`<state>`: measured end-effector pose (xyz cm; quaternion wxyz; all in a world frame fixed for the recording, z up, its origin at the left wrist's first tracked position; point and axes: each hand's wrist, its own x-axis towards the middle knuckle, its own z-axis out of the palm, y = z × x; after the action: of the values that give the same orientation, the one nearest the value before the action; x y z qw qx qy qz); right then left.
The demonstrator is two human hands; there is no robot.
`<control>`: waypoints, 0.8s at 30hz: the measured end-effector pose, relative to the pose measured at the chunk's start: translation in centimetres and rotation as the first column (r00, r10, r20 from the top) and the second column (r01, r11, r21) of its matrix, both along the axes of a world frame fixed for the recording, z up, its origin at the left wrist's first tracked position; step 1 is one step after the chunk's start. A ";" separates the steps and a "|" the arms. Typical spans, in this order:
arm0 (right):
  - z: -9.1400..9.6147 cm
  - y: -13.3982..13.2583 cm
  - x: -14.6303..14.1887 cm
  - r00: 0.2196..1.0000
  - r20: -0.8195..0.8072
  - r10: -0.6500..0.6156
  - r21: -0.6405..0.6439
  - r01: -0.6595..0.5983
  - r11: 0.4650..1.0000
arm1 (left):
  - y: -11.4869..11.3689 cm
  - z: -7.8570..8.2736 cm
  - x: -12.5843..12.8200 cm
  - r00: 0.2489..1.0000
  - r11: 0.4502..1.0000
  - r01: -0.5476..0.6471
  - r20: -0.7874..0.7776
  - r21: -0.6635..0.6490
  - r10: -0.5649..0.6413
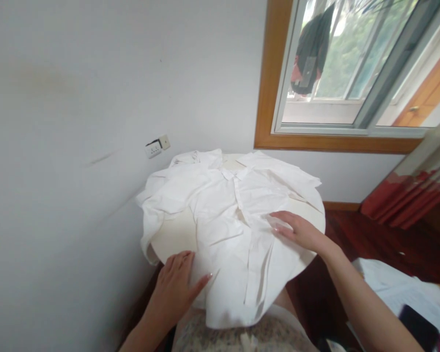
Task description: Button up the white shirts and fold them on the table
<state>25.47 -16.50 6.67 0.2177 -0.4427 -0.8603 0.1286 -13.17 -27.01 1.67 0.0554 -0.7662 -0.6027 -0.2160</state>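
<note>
A white collared button-front shirt (229,249) lies spread and wrinkled over a round, cream-coloured table (178,232). Its collar is toward the wall, and its hem hangs over the near edge by my lap. My left hand (179,278) rests at the shirt's left side near the table edge, thumb apart from the fingers. On the right side of the shirt, my right hand (296,230) lies with fingers stretched over the cloth. More white cloth (179,188) lies bunched at the table's left and back; whether it all belongs to the same shirt, I cannot tell.
A white wall with a socket (154,149) stands behind the table. A wood-framed window (263,98) is at the back right, beside a red and beige curtain (399,190). At lower right are papers (395,288) and a dark phone-like object (419,327).
</note>
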 end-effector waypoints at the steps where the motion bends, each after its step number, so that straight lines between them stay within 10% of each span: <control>1: -0.2 0.0 -0.5 0.999 0.020 0.043 -0.019 -0.042 0.999 | -0.8 -0.4 0.4 1.000 1.000 -0.028 -0.008 0.011 0.029; 12: -2.4 -1.4 1.5 0.983 0.181 -0.029 -0.029 0.034 0.999 | -1.9 -0.5 3.8 0.991 0.994 0.081 0.098 0.067 -0.088; 20: -4.5 -2.4 1.6 0.985 0.124 -0.121 0.002 0.122 0.993 | -0.4 7.5 3.1 0.995 0.991 0.088 0.031 0.105 -0.092; 24: -4.9 -2.3 1.3 0.985 0.118 -0.123 0.006 0.123 0.992 | -2.1 10.7 5.7 0.902 0.891 0.428 0.015 -0.150 -0.431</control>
<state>26.72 -18.84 1.75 0.1737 -0.5021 -0.8424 0.0892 -7.44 -29.09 12.34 -0.0460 -0.8843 -0.4324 -0.1699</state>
